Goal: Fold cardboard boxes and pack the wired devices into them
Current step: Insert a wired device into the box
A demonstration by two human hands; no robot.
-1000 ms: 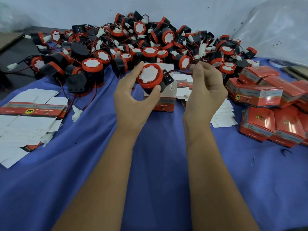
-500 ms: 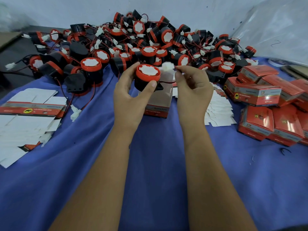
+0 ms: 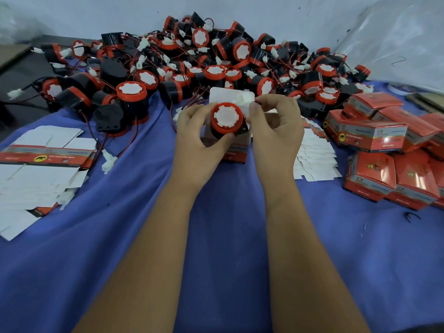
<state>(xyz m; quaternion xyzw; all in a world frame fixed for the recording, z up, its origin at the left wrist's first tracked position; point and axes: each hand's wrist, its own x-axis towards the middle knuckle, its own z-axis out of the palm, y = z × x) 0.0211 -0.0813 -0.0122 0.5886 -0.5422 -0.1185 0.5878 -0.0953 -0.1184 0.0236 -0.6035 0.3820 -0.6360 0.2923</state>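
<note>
the left hand (image 3: 194,143) grips a red-and-black wired buzzer (image 3: 226,121) round its black body, thumb below and fingers curled over the far side, with the white-centred red face turned up toward the camera. the right hand (image 3: 276,131) pinches the buzzer's white plug connector (image 3: 245,100) between thumb and forefinger, just above and to the right of the red face, the other fingers curled in. both hands hover over an upright open cardboard box (image 3: 236,152) whose white lid flap (image 3: 222,96) stands up behind the buzzer; the buzzer sits at the box's mouth (how far it is inside, i cannot tell, since the hands hide the rim).

the box stands on a counter covered by a blue cloth (image 3: 216,248). behind it a big heap of loose buzzers (image 3: 216,61) with red and black wires and white plugs spreads across the back of the counter, against a pale wall. at the left lies a pile of flat unfolded box blanks (image 3: 43,164), white side mostly up, one showing a red printed strip. a smaller fan of white blanks (image 3: 317,159) lies just right of the right hand. further right, packed red boxes (image 3: 384,145) are stacked close together.
</note>
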